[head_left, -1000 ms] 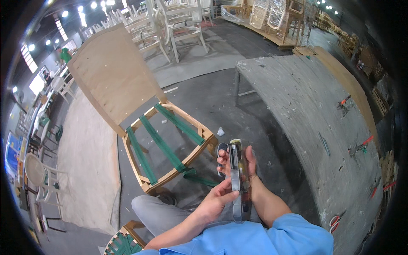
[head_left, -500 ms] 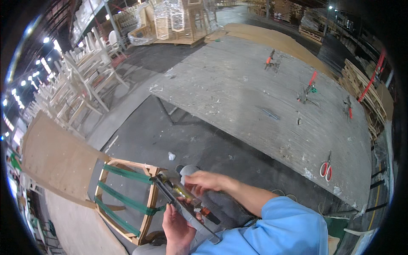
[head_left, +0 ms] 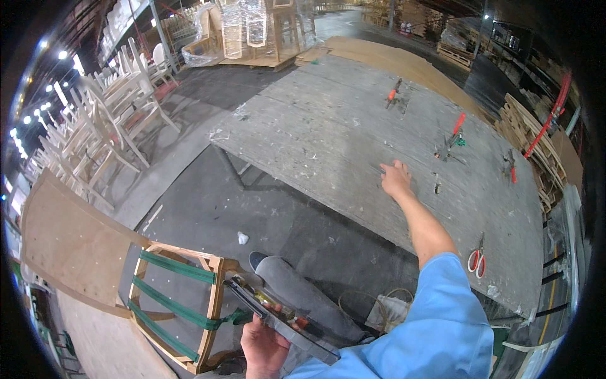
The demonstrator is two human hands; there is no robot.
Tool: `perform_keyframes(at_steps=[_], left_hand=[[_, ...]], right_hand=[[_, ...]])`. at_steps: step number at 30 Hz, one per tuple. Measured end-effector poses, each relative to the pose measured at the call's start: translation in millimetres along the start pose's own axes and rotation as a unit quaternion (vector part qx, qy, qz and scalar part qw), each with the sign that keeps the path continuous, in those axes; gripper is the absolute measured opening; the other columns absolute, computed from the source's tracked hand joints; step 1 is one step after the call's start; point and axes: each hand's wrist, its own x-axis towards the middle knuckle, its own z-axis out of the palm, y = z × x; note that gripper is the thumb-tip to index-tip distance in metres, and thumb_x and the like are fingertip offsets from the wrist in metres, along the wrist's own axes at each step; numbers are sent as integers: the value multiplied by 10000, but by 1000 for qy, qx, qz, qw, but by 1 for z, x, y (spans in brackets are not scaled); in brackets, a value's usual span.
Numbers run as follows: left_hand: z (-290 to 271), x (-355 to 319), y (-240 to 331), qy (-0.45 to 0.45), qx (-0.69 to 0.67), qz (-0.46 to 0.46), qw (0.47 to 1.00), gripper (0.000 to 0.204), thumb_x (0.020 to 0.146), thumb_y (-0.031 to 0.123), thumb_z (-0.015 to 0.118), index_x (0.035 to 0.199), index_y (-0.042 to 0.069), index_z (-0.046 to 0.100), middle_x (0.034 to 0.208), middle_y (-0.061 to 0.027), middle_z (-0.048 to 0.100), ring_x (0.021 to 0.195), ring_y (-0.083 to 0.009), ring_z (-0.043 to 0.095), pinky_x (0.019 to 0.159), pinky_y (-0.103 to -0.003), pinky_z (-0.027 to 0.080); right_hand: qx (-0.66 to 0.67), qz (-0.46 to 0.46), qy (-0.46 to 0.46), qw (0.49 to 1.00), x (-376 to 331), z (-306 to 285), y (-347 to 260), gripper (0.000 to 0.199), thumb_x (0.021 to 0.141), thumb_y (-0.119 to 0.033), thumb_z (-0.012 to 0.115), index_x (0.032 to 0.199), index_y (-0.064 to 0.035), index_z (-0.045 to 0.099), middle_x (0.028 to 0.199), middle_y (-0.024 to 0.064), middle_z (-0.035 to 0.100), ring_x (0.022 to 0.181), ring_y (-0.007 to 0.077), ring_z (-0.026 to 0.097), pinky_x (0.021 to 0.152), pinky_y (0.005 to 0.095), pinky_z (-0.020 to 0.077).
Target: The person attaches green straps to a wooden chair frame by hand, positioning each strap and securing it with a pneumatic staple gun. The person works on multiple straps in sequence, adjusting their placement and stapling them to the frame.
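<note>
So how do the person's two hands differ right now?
The left hand is pulled in close by the knee and holds a long dark stapler; the right hand is stretched far out, palm down on the grey worktable, holding nothing that shows. Both are bare.

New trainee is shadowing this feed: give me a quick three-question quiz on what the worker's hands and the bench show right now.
1. True or false: the right hand rests on the grey worktable.
2. What does the left hand hold? A) red-handled scissors B) a long dark staple gun C) a hammer
3. Fill in: green webbing straps cross the wooden ____ frame.

Key: 1 true. 2 B, the staple gun; the scissors lie on the table. 3 chair, the chair frame.
</note>
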Motion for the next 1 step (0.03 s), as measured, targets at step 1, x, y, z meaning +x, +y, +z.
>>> perform_keyframes(at_steps=[1], left_hand=[[0,1,0,2,-1,3,1000,411,930,331,624,1252,78,659,1243,-135,673,1075,-398,664,925,-555,544]], right_hand=[[-33,-14,4,999,1,2,-5,426,972,-240,676,1397,-220,657,1547,127,428,1423,334,389,1167,548,331]])
